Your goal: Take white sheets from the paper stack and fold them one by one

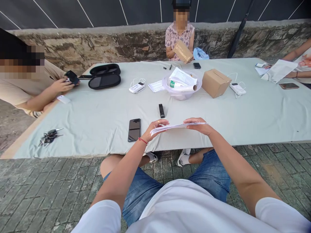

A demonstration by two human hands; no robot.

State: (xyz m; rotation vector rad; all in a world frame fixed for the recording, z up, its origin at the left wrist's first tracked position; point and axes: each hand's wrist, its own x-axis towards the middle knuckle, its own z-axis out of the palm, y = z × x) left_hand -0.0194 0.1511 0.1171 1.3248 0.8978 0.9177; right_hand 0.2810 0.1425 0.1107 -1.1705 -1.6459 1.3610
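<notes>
A thin stack of white paper sheets (176,126) is held upright on edge between my two hands, just above the near edge of the table. My left hand (155,128) grips its left end, thumb and fingers on either side. At the other end, my right hand (198,126) clasps the sheets, its fingers partly behind them. Beyond the paper lies a small black stapler-like object (161,110). A black smartphone (134,130) rests on the cloth beside my left hand.
A white plastic basin (179,94) holds papers and a roll. Around it are a cardboard box (216,83), white corded devices (137,87) and an open black case (104,81). Keys (50,137) lie far left. People sit left, opposite and right, each handling something.
</notes>
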